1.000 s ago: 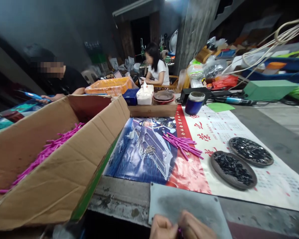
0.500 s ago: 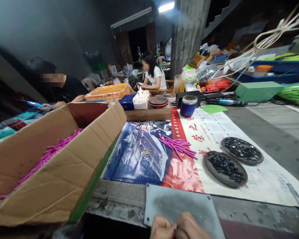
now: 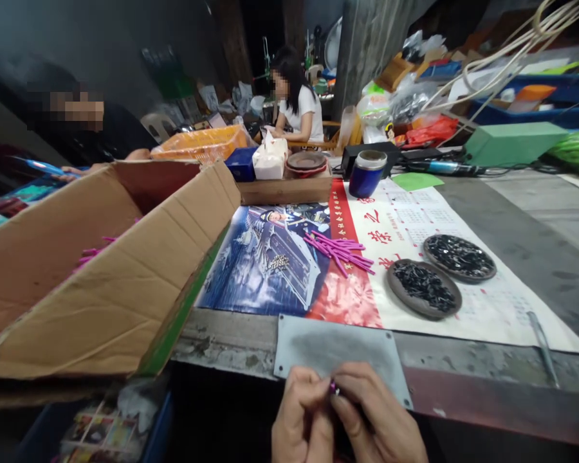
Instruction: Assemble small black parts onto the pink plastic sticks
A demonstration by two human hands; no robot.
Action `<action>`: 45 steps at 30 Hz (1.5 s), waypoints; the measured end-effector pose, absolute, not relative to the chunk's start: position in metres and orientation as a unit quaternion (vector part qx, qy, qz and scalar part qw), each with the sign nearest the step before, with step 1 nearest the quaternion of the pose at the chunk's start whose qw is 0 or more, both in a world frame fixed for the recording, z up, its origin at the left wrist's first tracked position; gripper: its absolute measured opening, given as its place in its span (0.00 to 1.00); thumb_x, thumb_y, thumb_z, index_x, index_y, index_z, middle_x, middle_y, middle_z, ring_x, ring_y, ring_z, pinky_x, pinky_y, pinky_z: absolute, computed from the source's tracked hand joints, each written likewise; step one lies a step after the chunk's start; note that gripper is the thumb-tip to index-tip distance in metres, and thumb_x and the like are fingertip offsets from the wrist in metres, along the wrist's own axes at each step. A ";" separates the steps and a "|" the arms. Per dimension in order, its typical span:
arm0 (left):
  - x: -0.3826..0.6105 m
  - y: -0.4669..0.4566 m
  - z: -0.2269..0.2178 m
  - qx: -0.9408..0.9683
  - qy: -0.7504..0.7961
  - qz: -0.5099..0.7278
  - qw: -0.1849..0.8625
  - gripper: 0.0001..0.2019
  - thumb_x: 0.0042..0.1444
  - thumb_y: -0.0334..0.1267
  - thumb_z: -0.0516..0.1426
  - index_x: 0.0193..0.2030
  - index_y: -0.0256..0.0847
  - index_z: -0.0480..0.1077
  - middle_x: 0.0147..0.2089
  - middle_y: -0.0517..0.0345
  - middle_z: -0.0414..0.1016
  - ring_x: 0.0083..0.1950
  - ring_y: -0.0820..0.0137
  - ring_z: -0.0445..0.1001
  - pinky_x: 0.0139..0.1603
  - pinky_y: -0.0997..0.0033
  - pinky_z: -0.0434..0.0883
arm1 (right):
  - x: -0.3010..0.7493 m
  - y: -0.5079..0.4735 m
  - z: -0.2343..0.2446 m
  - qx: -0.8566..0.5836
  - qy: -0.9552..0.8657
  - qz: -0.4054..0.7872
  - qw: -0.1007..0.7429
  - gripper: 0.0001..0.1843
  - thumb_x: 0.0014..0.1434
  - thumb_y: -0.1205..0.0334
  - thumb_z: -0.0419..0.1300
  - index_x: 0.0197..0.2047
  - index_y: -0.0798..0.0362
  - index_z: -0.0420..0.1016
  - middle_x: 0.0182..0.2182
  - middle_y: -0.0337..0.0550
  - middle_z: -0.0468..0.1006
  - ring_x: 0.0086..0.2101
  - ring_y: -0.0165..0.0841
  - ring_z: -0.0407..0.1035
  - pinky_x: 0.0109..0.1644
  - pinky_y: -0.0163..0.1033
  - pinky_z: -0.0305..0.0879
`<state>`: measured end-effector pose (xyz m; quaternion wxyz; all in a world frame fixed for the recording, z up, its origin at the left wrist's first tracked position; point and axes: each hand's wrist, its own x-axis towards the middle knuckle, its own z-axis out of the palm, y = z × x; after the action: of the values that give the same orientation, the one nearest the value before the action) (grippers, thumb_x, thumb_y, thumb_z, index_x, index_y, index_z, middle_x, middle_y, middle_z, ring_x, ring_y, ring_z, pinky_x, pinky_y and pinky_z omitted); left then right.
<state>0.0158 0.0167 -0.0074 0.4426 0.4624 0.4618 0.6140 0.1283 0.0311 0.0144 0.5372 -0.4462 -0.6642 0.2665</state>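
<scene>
A large brown cardboard box with green lower trim (image 3: pixel 139 299) occupies the table's left side; its near wall hides most of the magenta rods inside (image 3: pixel 91 252). A printed blue, red and white calendar sheet (image 3: pixel 350 299) covers the middle. On it lie a small cluster of tiny metallic beads (image 3: pixel 278 262), a loose, crossed bundle of slim magenta rods (image 3: pixel 340 249) and two round brown dishes (image 3: pixel 424 314) filled with small black pieces (image 3: pixel 423 285). A dark blue jar with a pale metal lid (image 3: pixel 365 177) stands upright beyond the bundle. A slender grey metal tool (image 3: pixel 543 347) lies across the sheet's near right edge. Two other people sit beyond the table.

Nearest the hands is a flat, pale grey rectangular plate with a dark smudged centre (image 3: pixel 338 344); the hands overlap its near edge in view, contact not determinable.

The left hand (image 3: pixel 302 411) and right hand (image 3: pixel 376 411) meet, thumbs and forefingers closed in a narrow pinch on a small magenta piece (image 3: pixel 333 387). The piece sits between the fingertips, mostly covered; the visible part is glossy, with a bright whitish spot. Its full length cannot be determined.
</scene>
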 end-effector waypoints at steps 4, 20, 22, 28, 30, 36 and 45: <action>0.008 0.012 -0.011 0.483 0.420 0.586 0.496 0.08 0.68 0.35 0.55 0.47 0.48 0.75 0.38 0.59 0.68 0.35 0.73 0.69 0.41 0.74 0.70 | 0.131 0.034 0.016 -0.451 -0.601 0.376 0.542 0.05 0.66 0.67 0.59 0.39 0.49 0.75 0.34 0.40 0.76 0.35 0.30 0.74 0.39 0.29 0.73; 0.000 0.012 -0.006 0.483 0.439 0.572 0.497 0.10 0.68 0.29 0.53 0.46 0.47 0.73 0.41 0.60 0.68 0.42 0.71 0.71 0.45 0.76 0.71 | 0.117 0.024 0.015 -0.532 -0.646 0.239 0.492 0.06 0.67 0.67 0.58 0.42 0.51 0.77 0.37 0.42 0.80 0.37 0.30 0.77 0.43 0.28 0.74; 0.000 0.011 -0.007 0.483 0.440 0.574 0.494 0.10 0.68 0.28 0.53 0.46 0.47 0.72 0.41 0.60 0.68 0.42 0.71 0.71 0.45 0.76 0.71 | 0.117 0.024 0.016 -0.533 -0.659 0.209 0.487 0.06 0.67 0.67 0.58 0.42 0.51 0.77 0.37 0.42 0.81 0.37 0.31 0.78 0.44 0.29 0.74; -0.001 0.011 -0.006 0.471 0.453 0.560 0.510 0.10 0.69 0.28 0.53 0.46 0.46 0.72 0.41 0.60 0.68 0.43 0.72 0.71 0.47 0.77 0.71 | 0.116 0.028 0.023 -0.518 -0.670 0.236 0.476 0.07 0.66 0.69 0.57 0.37 0.52 0.74 0.29 0.40 0.77 0.30 0.29 0.75 0.34 0.30 0.72; -0.001 0.012 -0.004 0.470 0.447 0.559 0.516 0.10 0.69 0.29 0.52 0.47 0.46 0.72 0.41 0.60 0.68 0.43 0.72 0.71 0.46 0.76 0.71 | 0.116 0.028 0.024 -0.510 -0.666 0.249 0.484 0.07 0.66 0.70 0.57 0.37 0.52 0.73 0.29 0.40 0.76 0.30 0.29 0.73 0.34 0.30 0.71; 0.002 0.010 0.000 0.477 0.441 0.563 0.511 0.09 0.69 0.28 0.52 0.45 0.46 0.71 0.40 0.61 0.68 0.41 0.73 0.71 0.46 0.78 0.71 | 0.115 0.022 0.021 -0.514 -0.673 0.237 0.476 0.07 0.67 0.72 0.56 0.38 0.53 0.71 0.30 0.40 0.74 0.31 0.28 0.72 0.36 0.30 0.69; 0.004 0.008 0.001 0.463 0.448 0.552 0.529 0.07 0.69 0.31 0.52 0.42 0.43 0.71 0.38 0.59 0.67 0.40 0.72 0.70 0.44 0.75 0.71 | 0.112 0.027 0.013 -0.520 -0.692 0.179 0.467 0.11 0.69 0.72 0.51 0.34 0.52 0.68 0.26 0.39 0.70 0.26 0.29 0.67 0.32 0.33 0.65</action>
<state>0.0042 0.0083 0.0008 0.5288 0.4634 0.4480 0.5521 0.1117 0.0272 0.0130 0.4674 -0.5200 -0.6922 0.1789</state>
